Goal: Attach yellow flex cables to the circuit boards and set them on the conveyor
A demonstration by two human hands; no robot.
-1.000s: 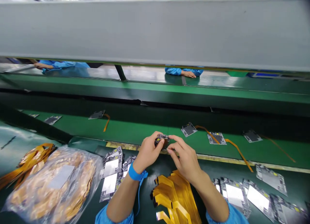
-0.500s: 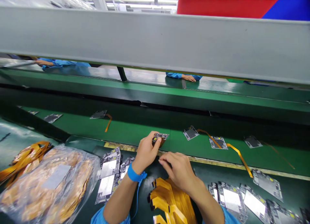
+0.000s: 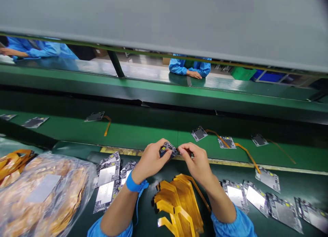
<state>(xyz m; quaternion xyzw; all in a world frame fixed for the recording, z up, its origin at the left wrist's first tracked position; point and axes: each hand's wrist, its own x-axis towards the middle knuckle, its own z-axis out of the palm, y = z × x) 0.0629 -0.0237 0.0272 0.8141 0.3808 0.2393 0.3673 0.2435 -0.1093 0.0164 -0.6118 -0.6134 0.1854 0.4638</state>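
Observation:
My left hand (image 3: 153, 158) is closed on a small dark circuit board (image 3: 167, 149), held tilted above the bench's front strip, thumb across its face. At the board's right edge, my right hand (image 3: 196, 158) pinches its thumb and forefinger together; what lies between those fingertips is too small to make out. Below both hands lies a fanned stack of orange flat ribbon cables (image 3: 179, 202) with dark connector ends. One orange strip (image 3: 201, 192) stands apart from that stack and passes beside my right wrist. A blue wrist strap (image 3: 135, 183) with a cord circles my left wrist.
Circuit boards lie left (image 3: 106, 175) and right (image 3: 284, 211) of the cables. A clear bag of orange cables (image 3: 46, 192) rests at left. On the green belt (image 3: 143, 134) sit several boards, some with ribbons attached. Overhead is a grey panel (image 3: 164, 25); two blue-sleeved people sit across.
My right hand has risen from above the cables to the board's right edge. The board in my left hand has turned. The view has tilted downward and shifted, showing more of the people opposite.

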